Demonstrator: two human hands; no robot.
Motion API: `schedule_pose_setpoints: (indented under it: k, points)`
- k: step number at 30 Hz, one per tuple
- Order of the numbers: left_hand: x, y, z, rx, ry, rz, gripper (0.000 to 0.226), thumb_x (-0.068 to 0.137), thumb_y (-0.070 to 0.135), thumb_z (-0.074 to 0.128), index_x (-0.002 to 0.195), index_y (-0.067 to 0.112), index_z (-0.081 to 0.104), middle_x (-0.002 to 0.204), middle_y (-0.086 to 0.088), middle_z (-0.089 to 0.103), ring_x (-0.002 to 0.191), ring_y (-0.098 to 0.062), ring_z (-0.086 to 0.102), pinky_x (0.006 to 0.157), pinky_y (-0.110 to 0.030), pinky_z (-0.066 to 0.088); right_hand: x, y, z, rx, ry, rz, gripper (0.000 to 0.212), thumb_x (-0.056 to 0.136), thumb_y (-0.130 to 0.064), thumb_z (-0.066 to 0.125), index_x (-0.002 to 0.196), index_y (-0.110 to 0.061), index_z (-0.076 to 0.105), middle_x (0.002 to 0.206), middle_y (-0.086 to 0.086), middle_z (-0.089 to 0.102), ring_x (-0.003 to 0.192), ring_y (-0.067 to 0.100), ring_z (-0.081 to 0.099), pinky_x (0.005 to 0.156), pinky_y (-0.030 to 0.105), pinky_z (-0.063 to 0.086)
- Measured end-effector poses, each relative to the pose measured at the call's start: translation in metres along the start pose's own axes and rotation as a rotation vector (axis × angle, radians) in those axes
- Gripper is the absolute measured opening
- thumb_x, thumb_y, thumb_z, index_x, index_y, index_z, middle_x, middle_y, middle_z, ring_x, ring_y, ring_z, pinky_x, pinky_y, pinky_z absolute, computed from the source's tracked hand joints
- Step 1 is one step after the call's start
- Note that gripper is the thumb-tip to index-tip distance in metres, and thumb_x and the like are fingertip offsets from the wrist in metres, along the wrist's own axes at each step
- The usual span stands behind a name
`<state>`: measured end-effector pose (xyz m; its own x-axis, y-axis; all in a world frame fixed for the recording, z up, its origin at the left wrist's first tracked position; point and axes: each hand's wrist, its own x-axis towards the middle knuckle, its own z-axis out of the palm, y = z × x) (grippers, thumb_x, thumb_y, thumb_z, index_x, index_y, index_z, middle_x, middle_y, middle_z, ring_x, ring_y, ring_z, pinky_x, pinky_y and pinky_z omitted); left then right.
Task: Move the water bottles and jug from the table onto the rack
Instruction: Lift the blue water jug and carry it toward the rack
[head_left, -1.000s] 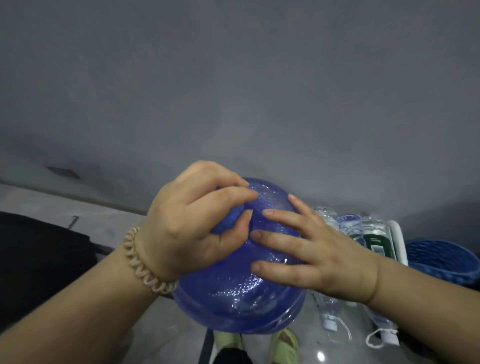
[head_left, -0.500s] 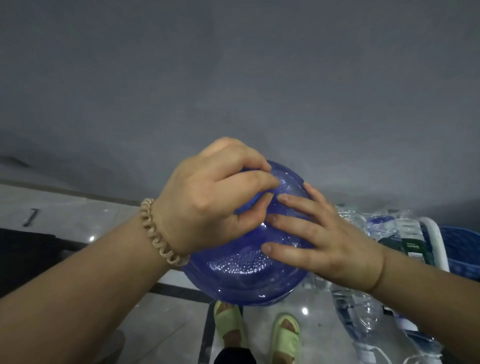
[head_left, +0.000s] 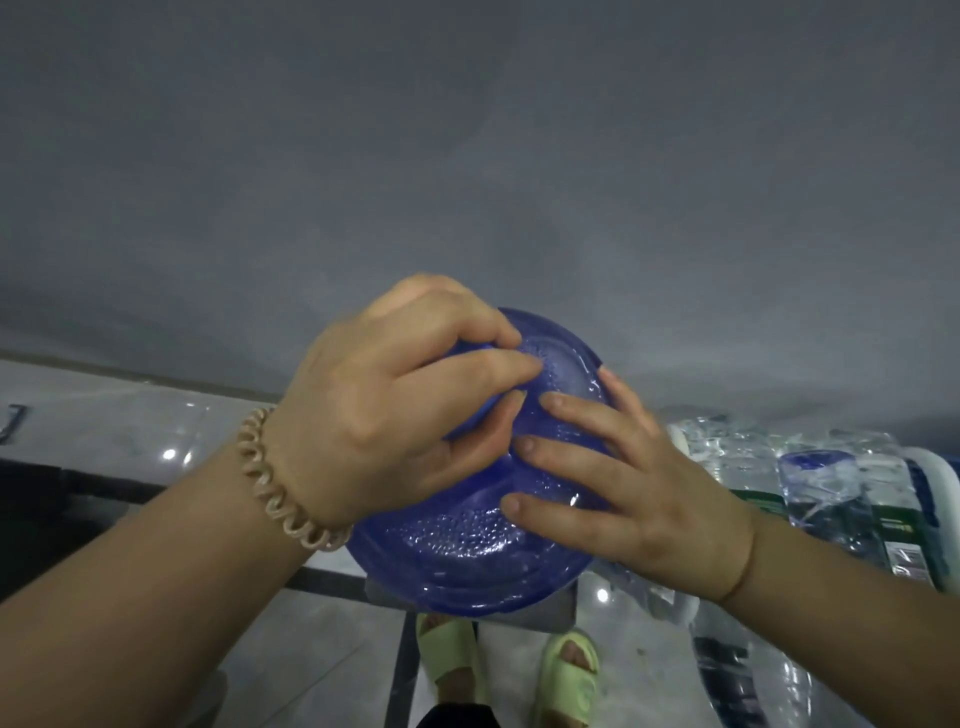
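Grey wall (head_left: 467, 156) behind. Left hand (head_left: 395, 400) closed around blue jug (head_left: 467, 545) neck, bearing its weight; right hand (head_left: 618, 488) open, fingers flat on shoulder, likely steadying it.

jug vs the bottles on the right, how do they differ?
Colour: the jug is tinted blue; the bottles are clear, some with green labels. Size: the jug looks far bulkier than any single bottle. State: the jug is gripped by the left hand and steadied by the right hand; the bottles lie untouched. Both are see-through plastic.
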<state>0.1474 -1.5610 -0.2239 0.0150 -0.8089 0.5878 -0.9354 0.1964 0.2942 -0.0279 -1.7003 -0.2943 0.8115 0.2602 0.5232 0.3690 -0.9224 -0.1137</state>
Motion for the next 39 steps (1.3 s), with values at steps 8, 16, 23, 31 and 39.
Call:
schedule_pose_setpoints:
  k: [8,16,23,31,39]
  points:
    - [-0.022,-0.009,0.018,0.030,-0.018,-0.039,0.011,0.081,0.006,0.068,0.087,-0.003,0.071,0.087,-0.019,0.065,0.077,-0.033,0.062,0.066,-0.042,0.051,-0.013,0.002,0.032,0.033,0.015,0.005,0.033,0.094,-0.023,0.061,0.123,-0.029,0.047,0.130,0.000,0.043,0.127,0.030,0.040,0.102,0.062,0.034]
    - [-0.037,-0.007,0.027,0.052,-0.033,-0.072,0.011,0.081,0.006,0.069,0.086,-0.004,0.071,0.087,-0.019,0.065,0.078,-0.033,0.062,0.067,-0.041,0.051,-0.024,0.000,0.052,0.038,0.018,-0.002,0.030,0.096,-0.025,0.058,0.123,-0.029,0.046,0.128,0.001,0.043,0.127,0.029,0.040,0.104,0.061,0.032]
    - [-0.038,0.001,0.037,0.070,-0.009,-0.062,0.010,0.081,0.005,0.069,0.085,-0.004,0.071,0.086,-0.018,0.066,0.078,-0.033,0.063,0.066,-0.041,0.052,-0.033,0.001,0.054,0.041,0.036,0.002,0.029,0.095,-0.026,0.060,0.120,-0.029,0.047,0.128,0.001,0.042,0.127,0.029,0.039,0.104,0.061,0.031]
    - [-0.033,0.024,0.060,0.067,-0.003,-0.083,0.005,0.078,0.002,0.069,0.082,0.000,0.072,0.083,-0.016,0.066,0.075,-0.033,0.062,0.063,-0.043,0.051,-0.063,0.005,0.053,0.028,0.002,-0.011,0.032,0.096,-0.022,0.058,0.125,-0.029,0.046,0.133,0.004,0.040,0.129,0.031,0.036,0.104,0.061,0.032]
    - [-0.030,0.059,0.085,0.109,0.036,-0.050,0.002,0.076,0.004,0.070,0.077,0.004,0.072,0.083,-0.011,0.068,0.076,-0.027,0.062,0.072,-0.038,0.052,-0.107,-0.007,0.048,0.013,-0.035,0.065,0.032,0.100,-0.022,0.048,0.130,-0.033,0.041,0.138,0.004,0.038,0.131,0.031,0.036,0.106,0.057,0.031]
